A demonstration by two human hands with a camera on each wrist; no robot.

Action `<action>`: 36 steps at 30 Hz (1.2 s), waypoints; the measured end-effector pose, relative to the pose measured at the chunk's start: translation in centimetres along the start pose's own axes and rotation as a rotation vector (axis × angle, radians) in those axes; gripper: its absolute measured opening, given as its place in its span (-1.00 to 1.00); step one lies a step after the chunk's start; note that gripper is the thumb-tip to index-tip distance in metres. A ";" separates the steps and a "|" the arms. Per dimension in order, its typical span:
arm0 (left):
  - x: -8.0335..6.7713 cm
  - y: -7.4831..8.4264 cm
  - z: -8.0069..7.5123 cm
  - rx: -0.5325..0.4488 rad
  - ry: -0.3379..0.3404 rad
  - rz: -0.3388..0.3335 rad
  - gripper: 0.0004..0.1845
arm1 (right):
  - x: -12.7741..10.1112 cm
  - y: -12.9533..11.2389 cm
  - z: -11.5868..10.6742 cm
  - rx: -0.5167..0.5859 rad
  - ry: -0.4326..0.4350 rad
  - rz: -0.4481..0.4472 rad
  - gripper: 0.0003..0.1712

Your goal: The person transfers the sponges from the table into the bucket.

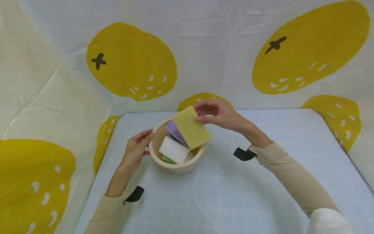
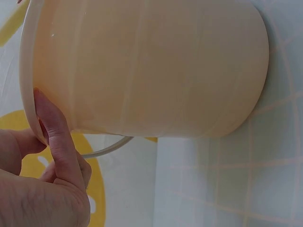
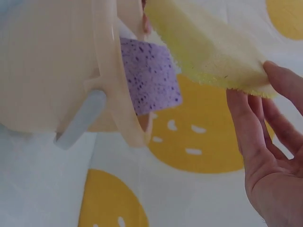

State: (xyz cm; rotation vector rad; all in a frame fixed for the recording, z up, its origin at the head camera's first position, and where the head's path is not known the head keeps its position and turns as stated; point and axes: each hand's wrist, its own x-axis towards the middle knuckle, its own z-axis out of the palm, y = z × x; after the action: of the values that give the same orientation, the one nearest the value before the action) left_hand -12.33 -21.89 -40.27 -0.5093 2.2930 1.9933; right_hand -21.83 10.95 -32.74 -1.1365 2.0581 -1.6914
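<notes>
A cream plastic bucket (image 1: 184, 169) stands on the table, and my left hand (image 1: 135, 148) pinches its rim on the left side. In the left wrist view, the fingers (image 2: 57, 127) lie under the rim against the outer wall. My right hand (image 1: 222, 113) pinches a thin yellow sponge cloth (image 1: 191, 126) by its edge, tilted above the bucket's right side. Inside the bucket sit a white sponge (image 1: 174, 149), a speckled purple sponge (image 3: 149, 75) standing partly above the rim, and something green (image 1: 168, 159) underneath. The yellow cloth hides part of the bucket's contents.
The light blue table (image 1: 233, 201) carries a pale grid pattern. A white curtain with yellow fruit prints (image 1: 131, 61) rises behind and on both sides. The bucket's grey handle (image 3: 83, 118) hangs down its side. Black straps (image 1: 244, 154) stick out from the sleeves.
</notes>
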 end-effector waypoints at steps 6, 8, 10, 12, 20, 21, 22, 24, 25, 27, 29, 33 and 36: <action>0.0 0.0 0.1 -0.004 -0.005 0.004 -0.43 | 1.0 0.9 1.8 -0.028 -0.071 0.006 -0.65; 0.0 0.1 0.1 -0.005 -0.004 0.000 -0.43 | 1.3 1.1 2.4 -0.050 -0.090 0.013 -0.66; 0.0 0.1 0.1 -0.008 -0.008 -0.001 -0.43 | 1.6 1.3 3.0 -0.078 -0.104 0.029 -0.67; 0.0 0.1 0.1 -0.012 -0.011 0.006 -0.43 | 1.8 1.6 3.5 -0.105 -0.117 0.044 -0.68; 0.1 0.1 0.0 0.005 -0.002 -0.006 -0.43 | 2.2 2.4 5.4 -0.145 -0.149 0.045 -0.65; 0.1 0.1 0.0 0.004 -0.001 -0.005 -0.43 | 2.2 2.5 5.5 -0.151 -0.144 0.039 -0.65; 0.1 0.1 0.0 0.004 -0.001 -0.004 -0.43 | 2.2 2.6 5.6 -0.161 -0.138 0.030 -0.65; 0.1 0.1 0.1 0.003 -0.001 -0.001 -0.43 | 2.2 2.7 5.8 -0.194 -0.123 0.017 -0.66; 0.1 0.1 0.1 0.002 0.001 -0.001 -0.43 | 2.2 2.8 5.9 -0.219 -0.115 0.011 -0.66; 0.1 0.1 0.1 0.001 0.002 -0.003 -0.44 | 2.2 3.0 6.1 -0.263 -0.100 0.005 -0.65; 0.1 0.1 0.2 0.001 0.001 -0.006 -0.43 | 2.1 3.1 6.1 -0.295 -0.085 0.007 -0.64; 0.2 0.2 0.2 0.003 0.002 -0.013 -0.43 | 1.6 3.0 6.0 -0.305 -0.063 0.018 -0.66; 0.1 0.1 0.0 0.014 0.004 -0.013 -0.41 | 1.2 3.0 5.6 -0.291 -0.045 0.023 -0.68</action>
State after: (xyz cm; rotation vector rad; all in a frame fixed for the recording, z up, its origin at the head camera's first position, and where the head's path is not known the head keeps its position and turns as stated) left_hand -12.49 -21.87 -40.17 -0.5259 2.2976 1.9710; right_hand -20.31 6.18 -36.79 -1.2142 2.3336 -1.3729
